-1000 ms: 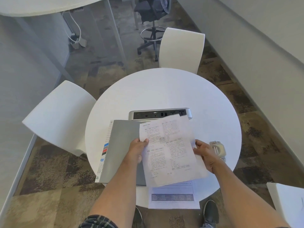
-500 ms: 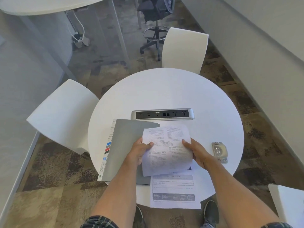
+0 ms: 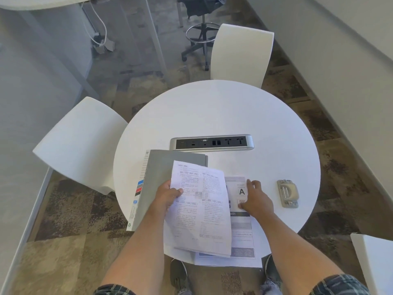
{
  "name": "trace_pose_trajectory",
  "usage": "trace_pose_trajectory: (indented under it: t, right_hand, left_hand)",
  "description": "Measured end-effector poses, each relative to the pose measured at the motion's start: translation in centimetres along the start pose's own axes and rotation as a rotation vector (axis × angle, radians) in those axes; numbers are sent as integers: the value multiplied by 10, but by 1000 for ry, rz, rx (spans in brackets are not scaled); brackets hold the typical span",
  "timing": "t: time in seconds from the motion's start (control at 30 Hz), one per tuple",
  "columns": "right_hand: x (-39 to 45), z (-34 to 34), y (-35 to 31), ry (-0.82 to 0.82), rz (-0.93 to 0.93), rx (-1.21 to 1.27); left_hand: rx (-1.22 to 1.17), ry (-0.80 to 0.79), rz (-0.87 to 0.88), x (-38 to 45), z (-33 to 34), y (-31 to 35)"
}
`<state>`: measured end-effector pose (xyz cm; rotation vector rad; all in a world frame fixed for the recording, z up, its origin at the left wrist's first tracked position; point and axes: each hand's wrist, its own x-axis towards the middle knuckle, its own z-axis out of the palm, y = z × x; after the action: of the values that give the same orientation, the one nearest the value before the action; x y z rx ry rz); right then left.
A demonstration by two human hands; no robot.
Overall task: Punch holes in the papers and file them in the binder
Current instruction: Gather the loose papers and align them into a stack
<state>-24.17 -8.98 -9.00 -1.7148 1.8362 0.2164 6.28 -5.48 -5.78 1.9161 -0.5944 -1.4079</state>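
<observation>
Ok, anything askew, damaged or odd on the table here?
Slightly. The sheets under the right hand overhang the table's near edge. The binder lies skewed, its near corner also past the edge. The page in the left hand is tilted. No damage shows; the punch sits untouched.
</observation>
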Motion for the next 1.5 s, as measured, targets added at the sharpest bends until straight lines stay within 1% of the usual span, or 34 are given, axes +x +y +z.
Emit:
trace_pose_trajectory:
  t: [0.13, 0.2, 0.4, 0.5, 0.6, 0.67, 0.7, 0.77, 0.9, 1.0, 1.07, 1.13, 1.2, 1.3, 1.37, 1.43, 1.5]
  right_hand:
    - [9, 1, -1, -25, -116, -43]
    - [15, -3, -4, -67, -128, -53]
    - [25, -12, -19, -100, -99, -142]
    - [23, -16, -22, -75, -61, -138]
    - [21, -15, -13, 4, 29, -59]
    - [17, -13, -3, 59, 106, 46]
    - [16, -12, 3, 82, 138, 147]
    - [13, -11, 14, 105, 157, 429]
    - [-1, -30, 26, 251, 93, 874]
    - [-10, -54, 29, 305, 45, 1161]
    - [-12, -70, 32, 258, 8, 1340]
    - [-14, -85, 32, 171, -23, 1460]
    - [-14, -96, 32, 59, -57, 1504]
    - [-16, -107, 24, -147, -223, 1597]
    - [-21, -114, 12, -239, -300, 1651]
    - [-23, -117, 1, -254, -312, 1659]
    - [-20, -113, -8, -170, -258, 1600]
  left_hand:
    - [63, 4, 4, -4, 3, -5]
    - [75, 2, 0, -5, 5, -6]
    - [114, 23, -9, -8, 9, -9]
    - [111, 30, -19, -9, 9, -10]
    - [106, 31, -23, -8, 9, -12]
    - [100, 33, -25, -8, 8, -15]
    - [94, 36, -22, -8, 8, -16]
    - [72, 62, -7, -9, 9, -18]
    - [48, 136, 42, -12, 10, -15]
    - [67, 178, 62, -14, 15, -8]
    - [67, 216, 61, -15, 18, -5]
    - [69, 234, 65, -18, 21, -1]
    - [82, 242, 73, -20, 24, 4]
    - [122, 259, 94, -24, 28, 11]
    - [135, 234, 110, -28, 28, 14]
    - [129, 177, 128, -33, 29, 19]
    - [145, 114, 139, -34, 31, 23]
